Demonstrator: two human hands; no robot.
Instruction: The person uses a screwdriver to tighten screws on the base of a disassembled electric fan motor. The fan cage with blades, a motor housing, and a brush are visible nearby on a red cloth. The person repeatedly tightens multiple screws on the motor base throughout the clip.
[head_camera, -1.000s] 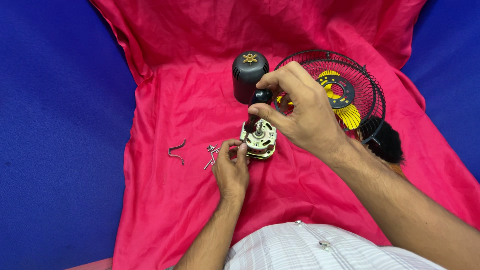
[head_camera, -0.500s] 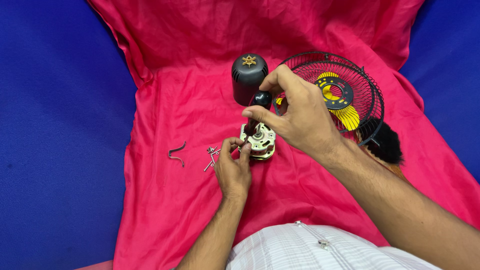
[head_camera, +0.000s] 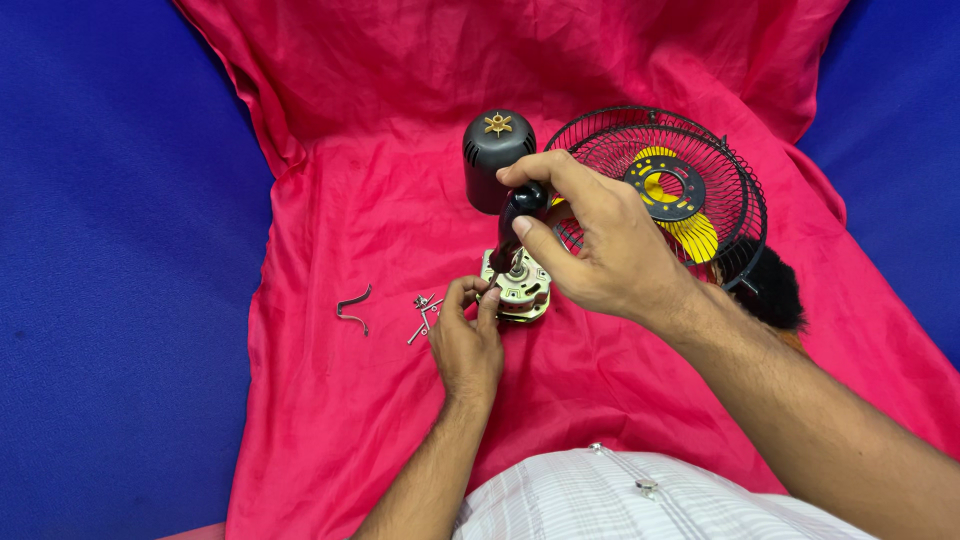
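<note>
Surface: red cloth (head_camera: 400, 150) is covering a blue floor.
Motor (head_camera: 517, 287): lying mid-cloth.
Right hand (head_camera: 590, 245): fingers are gripping a screwdriver (head_camera: 515, 215) upright over it.
Left hand (head_camera: 468, 340): fingers are pinching the motor's near edge.

Open red cloth (head_camera: 330, 180) lies to the left and in front of the fan motor (head_camera: 518, 288). Loose screws (head_camera: 424, 312) and a bent metal clip (head_camera: 352, 308) obstruct the near-left side. Behind stands the black motor cover (head_camera: 490, 150); the wire fan guard (head_camera: 665, 190) blocks the right. Above the motor, the right hand (head_camera: 600, 245) fills the approach.
</note>
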